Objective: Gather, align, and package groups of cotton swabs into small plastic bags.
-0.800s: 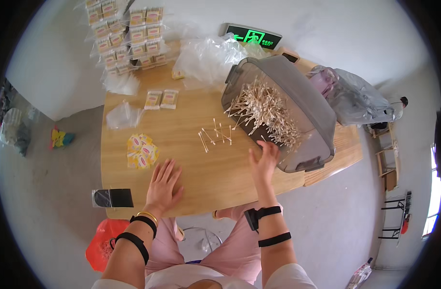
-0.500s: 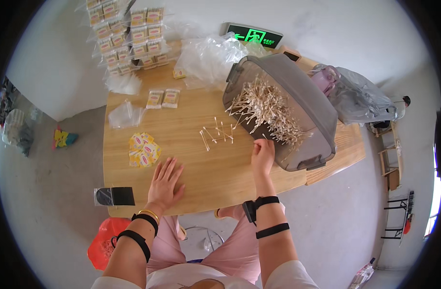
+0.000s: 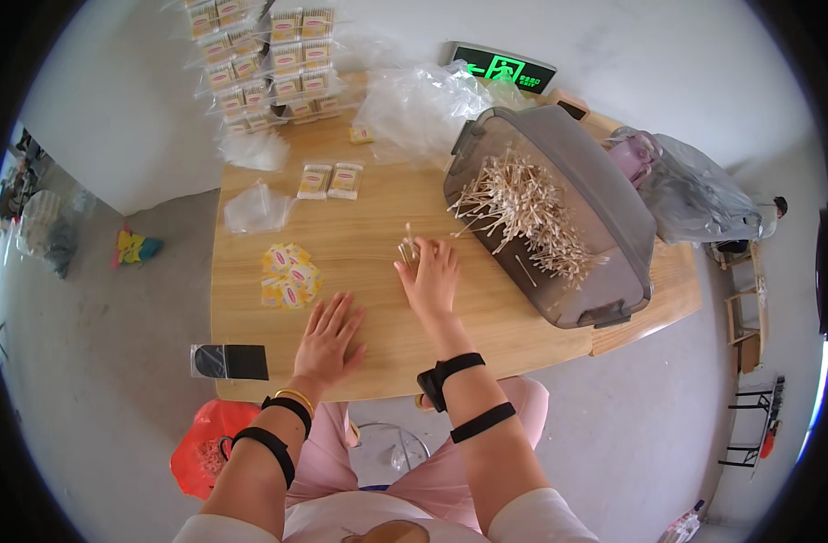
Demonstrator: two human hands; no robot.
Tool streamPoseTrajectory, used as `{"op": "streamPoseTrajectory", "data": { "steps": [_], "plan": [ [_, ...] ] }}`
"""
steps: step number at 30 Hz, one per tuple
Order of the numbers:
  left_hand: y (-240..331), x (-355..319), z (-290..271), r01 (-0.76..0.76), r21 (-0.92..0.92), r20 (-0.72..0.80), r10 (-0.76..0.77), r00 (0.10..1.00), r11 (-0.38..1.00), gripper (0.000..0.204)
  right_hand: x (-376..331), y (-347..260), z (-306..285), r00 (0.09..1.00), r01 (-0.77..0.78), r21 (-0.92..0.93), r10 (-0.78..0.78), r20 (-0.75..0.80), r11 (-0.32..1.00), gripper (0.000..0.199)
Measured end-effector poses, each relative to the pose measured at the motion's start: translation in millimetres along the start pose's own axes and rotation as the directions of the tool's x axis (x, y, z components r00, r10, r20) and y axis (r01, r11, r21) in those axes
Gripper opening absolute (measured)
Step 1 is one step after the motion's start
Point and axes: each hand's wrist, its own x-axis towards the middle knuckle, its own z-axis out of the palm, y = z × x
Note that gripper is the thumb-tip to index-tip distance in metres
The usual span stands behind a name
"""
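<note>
By the wooden table's (image 3: 523, 348) bare near edge, the left hand (image 3: 329, 341) lies spread; the right hand (image 3: 432, 279) curls at cotton swabs (image 3: 408, 242), grip unclear.

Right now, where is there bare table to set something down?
Bare wood shows between the right forearm and the gray bin, and between the yellow cards and right hand. The far side is crowded with bags and swab packets.
</note>
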Motion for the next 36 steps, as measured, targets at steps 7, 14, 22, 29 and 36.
{"op": "streamPoseTrajectory", "data": {
  "steps": [7,14,22,29,36],
  "plan": [
    [0.8,-0.4,0.4,0.013,-0.103,-0.065,-0.019,0.998,0.995,0.07,-50.9,-14.4,0.2,0.954,0.248,0.29,-0.285,0.093,0.924,0.032],
    [4.1,0.1,-6.6,0.006,-0.034,-0.031,-0.007,0.999,0.999,0.075,34.5,36.9,-54.4,0.978,0.189,-0.13,-0.199,-0.07,0.973,0.035],
    [1.7,0.6,-1.1,0.005,-0.063,-0.03,-0.007,1.0,0.998,0.071,57.9,61.8,-37.7,0.967,0.25,-0.372,-0.248,0.056,0.894,0.009],
    [3.0,0.0,-2.3,-0.021,-0.063,-0.074,0.017,0.997,0.998,0.068,-17.3,-9.2,-2.5,0.97,0.188,0.223,-0.217,0.111,0.956,0.012],
    [3.1,-1.4,-6.5,0.013,-0.045,-0.023,-0.014,1.0,0.999,0.062,-32.0,51.0,-59.5,0.991,-0.037,0.048,0.043,-0.123,0.998,0.028]
  ]
}}
